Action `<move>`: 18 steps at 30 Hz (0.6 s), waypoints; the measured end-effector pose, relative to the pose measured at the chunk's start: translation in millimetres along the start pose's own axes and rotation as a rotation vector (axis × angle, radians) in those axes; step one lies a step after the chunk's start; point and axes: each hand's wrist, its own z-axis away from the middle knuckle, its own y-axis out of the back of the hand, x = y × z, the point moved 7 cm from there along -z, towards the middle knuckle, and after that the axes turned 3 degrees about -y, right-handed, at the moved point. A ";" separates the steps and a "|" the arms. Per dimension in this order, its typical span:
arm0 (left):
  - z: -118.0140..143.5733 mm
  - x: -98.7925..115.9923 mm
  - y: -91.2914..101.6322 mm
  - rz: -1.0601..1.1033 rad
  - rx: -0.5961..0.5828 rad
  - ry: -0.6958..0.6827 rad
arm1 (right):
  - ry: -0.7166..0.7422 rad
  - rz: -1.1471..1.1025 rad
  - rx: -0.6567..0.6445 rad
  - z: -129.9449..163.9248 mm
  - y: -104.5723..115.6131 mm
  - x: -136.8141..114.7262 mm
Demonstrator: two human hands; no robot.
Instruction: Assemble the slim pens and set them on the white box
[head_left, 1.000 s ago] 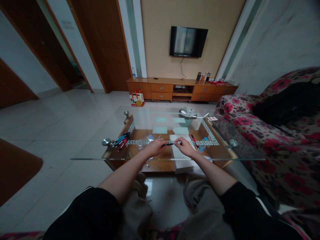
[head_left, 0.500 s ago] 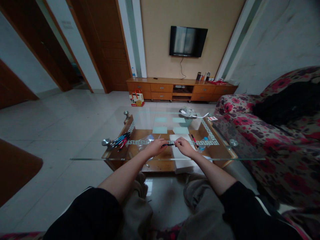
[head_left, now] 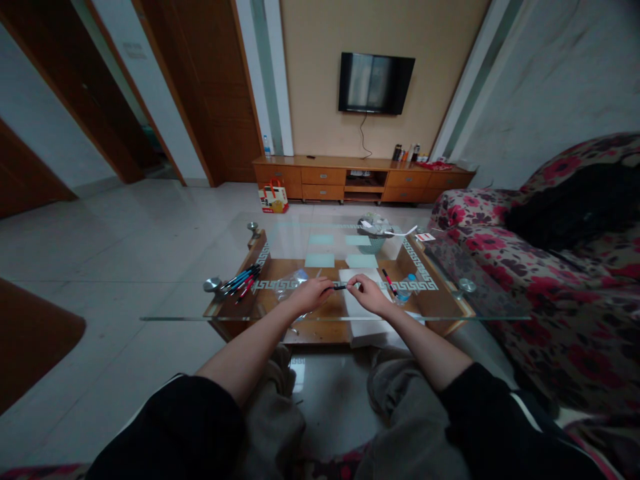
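Two hands on one dark pen (head_left: pixel 341 287) over the glass bench (head_left: pixel 200 313) — left hand (head_left: pixel 311 295) grip clamped on its barrel, right hand (head_left: pixel 369 294) pinching the tip end beside the white pad (head_left: pixel 357 310). I'd judge a straight pull along the barrel works best — no twisting.

A home living room — wall-mounted television (head_left: pixel 377 83), floral sofa (head_left: pixel 550 280), glass coffee table (head_left: pixel 450 293).

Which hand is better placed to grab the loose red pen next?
Right. The right hand sits beside the red pen; the left hand is farther off and grips the dark pen both hands share.
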 end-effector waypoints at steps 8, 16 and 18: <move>-1.2 1.7 -0.8 -0.027 -0.031 -0.009 | 0.042 0.051 -0.007 -2.1 -1.0 0.4; -2.0 -1.1 -2.9 -0.042 -0.025 -0.015 | 0.075 0.054 -0.056 -1.8 -2.8 -6.2; -2.1 -0.6 -2.3 -0.037 -0.021 -0.017 | 0.068 0.048 -0.060 -2.0 -3.5 -6.4</move>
